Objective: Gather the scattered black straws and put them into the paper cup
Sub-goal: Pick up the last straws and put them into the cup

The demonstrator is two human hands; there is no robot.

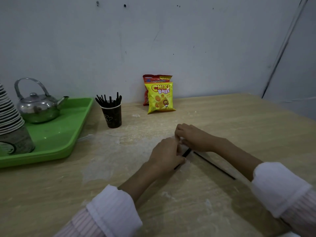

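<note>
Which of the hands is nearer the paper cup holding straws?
Left. The left hand is closer to the paper cup; the right hand sits farther right, beyond it.

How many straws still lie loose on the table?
2: one straw under the left hand, one long straw beside the right forearm. Hands may hide more.

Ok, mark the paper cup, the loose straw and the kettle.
paper cup point(112, 117), head view, dark side wall.
loose straw point(214, 165), head view, mid-length on table.
kettle point(38, 108), head view, shiny body.
</note>
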